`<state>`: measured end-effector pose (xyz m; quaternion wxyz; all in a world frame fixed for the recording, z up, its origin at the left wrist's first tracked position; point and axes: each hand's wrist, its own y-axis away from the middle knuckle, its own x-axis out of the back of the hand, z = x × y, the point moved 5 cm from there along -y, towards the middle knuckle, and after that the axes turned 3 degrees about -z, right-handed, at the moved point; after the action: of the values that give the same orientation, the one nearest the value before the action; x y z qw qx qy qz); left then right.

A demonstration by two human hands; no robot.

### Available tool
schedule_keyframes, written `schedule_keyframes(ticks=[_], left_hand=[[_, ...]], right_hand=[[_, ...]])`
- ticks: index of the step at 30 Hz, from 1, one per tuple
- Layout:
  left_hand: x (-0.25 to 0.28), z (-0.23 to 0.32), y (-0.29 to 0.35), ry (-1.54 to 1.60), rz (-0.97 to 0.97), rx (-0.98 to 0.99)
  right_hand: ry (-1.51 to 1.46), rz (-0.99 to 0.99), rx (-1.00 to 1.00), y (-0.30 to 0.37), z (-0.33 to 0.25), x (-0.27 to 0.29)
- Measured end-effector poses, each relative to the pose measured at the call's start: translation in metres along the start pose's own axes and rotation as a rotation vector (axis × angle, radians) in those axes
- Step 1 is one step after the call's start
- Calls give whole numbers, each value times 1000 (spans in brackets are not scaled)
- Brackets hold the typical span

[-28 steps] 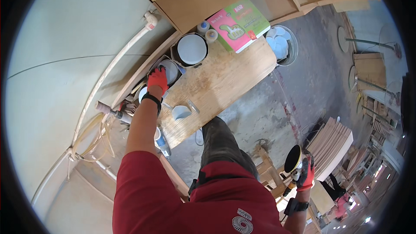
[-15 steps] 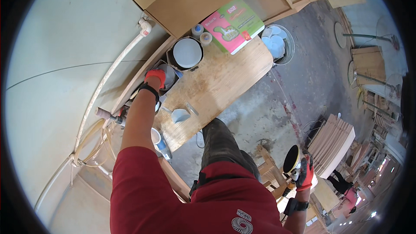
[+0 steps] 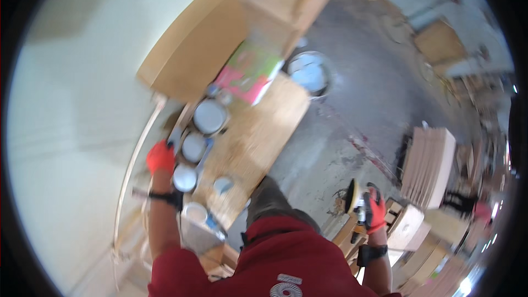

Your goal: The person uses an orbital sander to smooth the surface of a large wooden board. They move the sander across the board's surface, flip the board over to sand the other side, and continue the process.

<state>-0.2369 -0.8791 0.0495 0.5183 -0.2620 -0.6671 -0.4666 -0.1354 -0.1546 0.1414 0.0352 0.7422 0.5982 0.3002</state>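
My right hand (image 3: 375, 209), in a red and dark glove, grips a handheld disc sander (image 3: 360, 209) with its round pad facing left. My left hand (image 3: 160, 157), also in a red glove, is beside the wall-side edge of a wooden bench (image 3: 258, 132). Motion smears its fingers, and a pale grey sliver shows just past them; whether it is held I cannot make out. To the right of this hand stand stacks of round pale discs: a large one (image 3: 210, 116), a middle one (image 3: 194, 147) and a nearer one (image 3: 185, 178). A loose pale disc (image 3: 223, 185) lies on the bench.
A pink and green box (image 3: 250, 71) sits at the bench's far end near a large cardboard box (image 3: 192, 44). A round bin of pale discs (image 3: 309, 71) stands on the floor. Stacked boards (image 3: 429, 165) are at right, and a pipe (image 3: 135, 159) runs along the wall.
My left hand has come out of the middle disc container and moved left toward the wall. The view has turned and blurred. The sander stays in my right hand.
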Motion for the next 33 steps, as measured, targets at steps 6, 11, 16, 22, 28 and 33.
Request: schedule_keyframes(ticks=[6, 11, 16, 22, 28, 33], left_hand=[[19, 161, 21, 198, -154, -359], [-2, 385, 111, 369, -547, -835], [-24, 531, 318, 277, -969, -1457], [-85, 584, 505, 14, -1421, -1467], [-93, 592, 672, 90, -2200, -1080], [-154, 610, 730, -501, -2086, -1483]], right_hand=[[20, 5, 77, 24, -8, 9], [-313, 74, 46, 86, 8, 46], [-478, 242, 100, 181, 77, 85], [-538, 408, 156, 306, 135, 150], [-389, 465, 214, 393, 181, 196], [-277, 579, 153, 428, 197, 221]])
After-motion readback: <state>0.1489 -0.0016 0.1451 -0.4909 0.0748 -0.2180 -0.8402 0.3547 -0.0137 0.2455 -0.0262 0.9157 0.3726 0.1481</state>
